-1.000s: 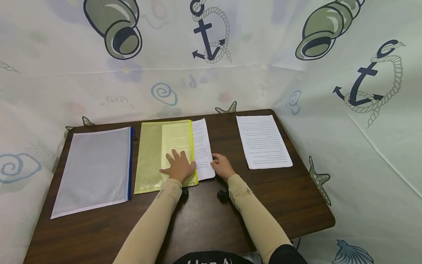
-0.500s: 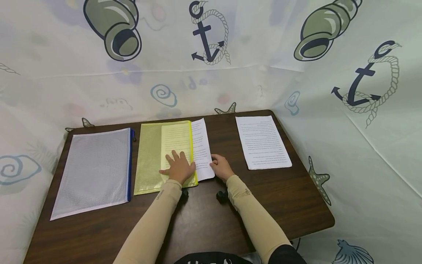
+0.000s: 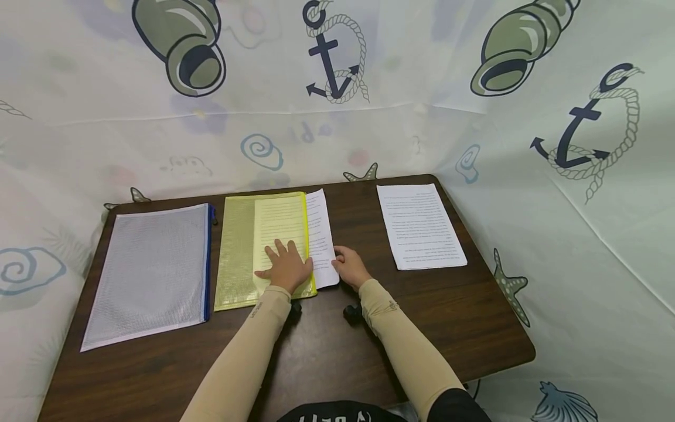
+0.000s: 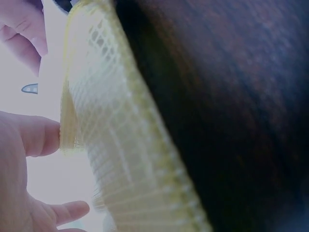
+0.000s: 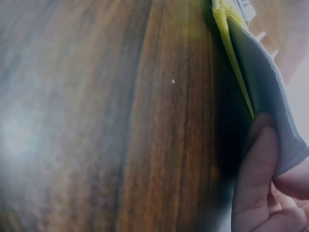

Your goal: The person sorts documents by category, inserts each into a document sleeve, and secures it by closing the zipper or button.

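A yellow mesh zip pouch [image 3: 237, 252] lies mid-table with its opening toward the right. Printed sheets of paper [image 3: 319, 234] stand partly inside it; the covered part shows through the mesh, and a strip sticks out on the right. My left hand [image 3: 286, 266] rests on the pouch with fingers spread, its thumb at the yellow opening edge. My right hand [image 3: 350, 266] pinches the right edge of the sheets near their lower corner. In the right wrist view the sheets [image 5: 270, 87] bow up from the table between thumb and fingers, beside the yellow edge [image 5: 234, 63].
On the left lies a white mesh pouch [image 3: 147, 269] with a blue zip edge. Another printed sheet [image 3: 422, 225] lies at the right of the brown table [image 3: 448, 316]. A patterned white curtain [image 3: 337, 140] hangs behind the table and along its sides.
My right hand has moved slightly left, and the sheets have slid a little deeper into the yellow pouch. My left hand has stayed in place.
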`<action>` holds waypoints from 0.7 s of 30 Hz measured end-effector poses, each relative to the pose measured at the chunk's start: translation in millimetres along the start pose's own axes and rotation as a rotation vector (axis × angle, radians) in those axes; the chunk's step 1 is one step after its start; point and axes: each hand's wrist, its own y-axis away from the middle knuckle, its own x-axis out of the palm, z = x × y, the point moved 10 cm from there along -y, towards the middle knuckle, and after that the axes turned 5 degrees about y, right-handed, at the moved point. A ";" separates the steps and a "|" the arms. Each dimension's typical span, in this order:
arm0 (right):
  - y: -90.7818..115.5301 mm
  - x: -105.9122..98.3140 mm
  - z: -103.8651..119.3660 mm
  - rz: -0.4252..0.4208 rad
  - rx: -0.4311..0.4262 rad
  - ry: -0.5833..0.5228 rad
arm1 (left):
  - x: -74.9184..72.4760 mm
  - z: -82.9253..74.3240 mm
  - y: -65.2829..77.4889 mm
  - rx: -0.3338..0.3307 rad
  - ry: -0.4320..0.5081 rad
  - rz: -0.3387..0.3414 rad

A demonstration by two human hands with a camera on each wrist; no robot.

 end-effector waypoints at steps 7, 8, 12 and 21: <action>2.0 -1.1 -3.6 -0.019 0.036 0.010 | 2.9 3.3 -0.9 -0.011 -0.009 -0.002; 2.2 -1.0 -3.3 -0.020 0.034 0.015 | 3.0 3.7 -1.1 -0.011 -0.012 -0.006; 2.1 -0.3 -0.9 -0.020 0.012 0.017 | 1.8 3.6 -1.1 -0.011 -0.015 -0.013; 2.3 -0.4 5.4 -0.021 -0.006 0.012 | -1.0 -0.3 1.4 -0.019 -0.010 0.017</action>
